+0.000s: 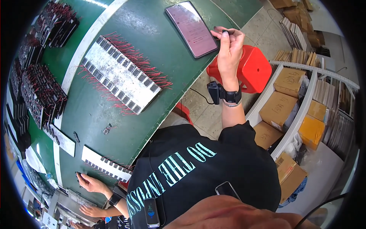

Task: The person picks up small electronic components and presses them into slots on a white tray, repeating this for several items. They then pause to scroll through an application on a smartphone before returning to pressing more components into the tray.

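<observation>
My right hand (230, 47), out past the bench edge beside the phone (192, 30), pinches a small black part (225, 32) between thumb and fingers. At lower left, my left hand (91, 184) is closed at its fingertips on another small dark part (78, 177). It is beside a narrow white strip (89, 153) lined with small black rectangular parts and red wires. A larger white plate (118, 72) lies mid-bench, its two long sides edged with the same parts, their red wires sticking outward. One loose wired part (108, 129) lies between plate and strip.
Stacks of dark wired parts (42, 91) stand along the left side of the green bench (152, 19). Another person's hand (91, 210) is below my left one. A red stool (257, 68) and a shelf of cardboard boxes (280, 108) are to the right.
</observation>
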Demonstrator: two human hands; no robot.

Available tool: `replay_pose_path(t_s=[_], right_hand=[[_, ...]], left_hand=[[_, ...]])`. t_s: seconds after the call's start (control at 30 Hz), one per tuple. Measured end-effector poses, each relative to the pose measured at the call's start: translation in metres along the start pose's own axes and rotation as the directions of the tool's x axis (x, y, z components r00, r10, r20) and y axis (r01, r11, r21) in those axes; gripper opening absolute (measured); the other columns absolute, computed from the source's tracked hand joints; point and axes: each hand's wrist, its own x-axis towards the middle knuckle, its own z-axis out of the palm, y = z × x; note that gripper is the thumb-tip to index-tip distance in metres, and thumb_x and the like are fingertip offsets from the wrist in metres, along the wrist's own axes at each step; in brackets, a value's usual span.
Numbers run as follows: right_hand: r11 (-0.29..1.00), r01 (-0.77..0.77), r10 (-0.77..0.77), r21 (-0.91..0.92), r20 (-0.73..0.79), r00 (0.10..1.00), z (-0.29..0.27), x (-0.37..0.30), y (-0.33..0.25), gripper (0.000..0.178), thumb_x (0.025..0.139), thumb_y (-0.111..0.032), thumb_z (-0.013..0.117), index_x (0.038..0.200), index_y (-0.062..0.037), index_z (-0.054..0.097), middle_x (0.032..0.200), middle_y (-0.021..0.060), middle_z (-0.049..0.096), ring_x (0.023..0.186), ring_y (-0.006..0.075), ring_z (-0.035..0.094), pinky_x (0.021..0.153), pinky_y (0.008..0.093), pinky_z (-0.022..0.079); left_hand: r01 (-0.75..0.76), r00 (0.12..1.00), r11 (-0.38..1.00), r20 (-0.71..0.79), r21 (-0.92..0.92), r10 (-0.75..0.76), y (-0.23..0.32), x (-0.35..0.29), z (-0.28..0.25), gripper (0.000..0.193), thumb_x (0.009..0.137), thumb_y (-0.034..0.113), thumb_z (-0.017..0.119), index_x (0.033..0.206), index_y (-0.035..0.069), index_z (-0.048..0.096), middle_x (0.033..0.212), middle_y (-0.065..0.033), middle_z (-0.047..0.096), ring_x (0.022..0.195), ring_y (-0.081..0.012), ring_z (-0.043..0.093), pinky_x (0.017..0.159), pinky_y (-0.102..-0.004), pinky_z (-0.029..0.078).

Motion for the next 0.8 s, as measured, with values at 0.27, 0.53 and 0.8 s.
replay_pose_path(t_s=[0.27,0.53,0.8], right_hand=[[0.994,0.069,-0.065,0.08,-0.046,0.997,-0.015,0.014,0.011,0.014,0.105,-0.01,0.044,0.113,0.0005,0.04,0.104,0.0202,0.067,0.091,0.0229,0.068,0.086,0.032,0.053],[0.991,0.131,-0.133,0.02,0.106,0.986,-0.01,0.059,0.025,0.014,0.105,-0.011,0.045,0.114,-0.0005,0.04,0.096,0.0169,0.068,0.088,0.02,0.067,0.084,0.0315,0.053],[0.991,0.115,-0.128,0.064,0.297,0.946,-0.001,0.092,0.03,0.018,0.105,-0.015,0.046,0.115,-0.0012,0.04,0.096,0.0164,0.068,0.091,0.0193,0.065,0.089,0.0318,0.05]], left_hand=[[0.009,1.0,0.999,-0.009,-0.036,-0.009,-0.006,-0.002,0.002,0.033,0.1,0.021,0.059,0.126,0.0,0.065,0.121,-0.0143,0.066,0.106,-0.0245,0.062,0.093,-0.0337,0.049],[0.033,0.999,0.999,0.036,-0.032,-0.032,-0.006,-0.002,0.0,0.033,0.101,0.02,0.058,0.128,0.001,0.063,0.12,-0.0132,0.065,0.105,-0.0236,0.061,0.093,-0.033,0.048],[-0.095,0.995,0.995,0.043,0.008,0.094,-0.008,-0.001,0.005,0.031,0.101,0.018,0.059,0.126,0.001,0.064,0.117,-0.0134,0.066,0.102,-0.0244,0.061,0.089,-0.0342,0.048]])
